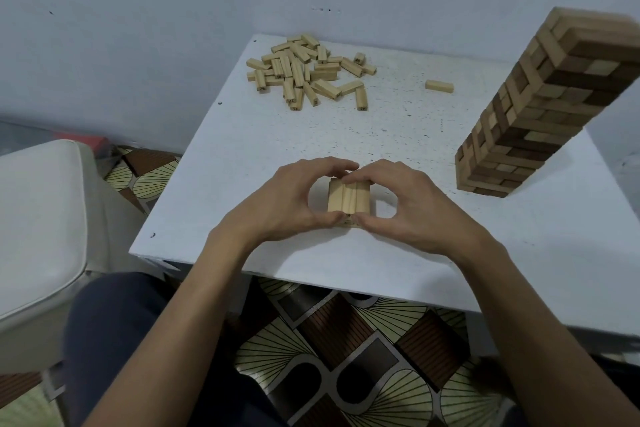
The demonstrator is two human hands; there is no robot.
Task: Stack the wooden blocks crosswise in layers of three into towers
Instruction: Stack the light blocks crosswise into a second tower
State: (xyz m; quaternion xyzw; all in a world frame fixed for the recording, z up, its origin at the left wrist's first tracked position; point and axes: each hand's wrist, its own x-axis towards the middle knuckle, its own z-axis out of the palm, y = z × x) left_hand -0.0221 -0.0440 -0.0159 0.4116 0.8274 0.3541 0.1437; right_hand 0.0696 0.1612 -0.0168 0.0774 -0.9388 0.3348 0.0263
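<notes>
The new stack (349,198) sits on the white table (433,246) near its front edge, with a top layer of 3 light blocks laid side by side, long axes running away from the person. At least 1 layer lies beneath it; the count is hidden by the fingers. The left hand (277,199) and right hand (408,205) cup the stack from opposite sides, thumbs pressed on its near end and fingertips on its far end, squaring the blocks; neither hand lifts a block. The next layer must therefore lie left-to-right, across these axes. The loose pile (308,71) lies beyond the stack, slightly to its left, so the left hand is probably nearer. A single block (439,85) lies beyond the stack to the right. The finished tower (526,115) stands right of the stack, well apart.
</notes>
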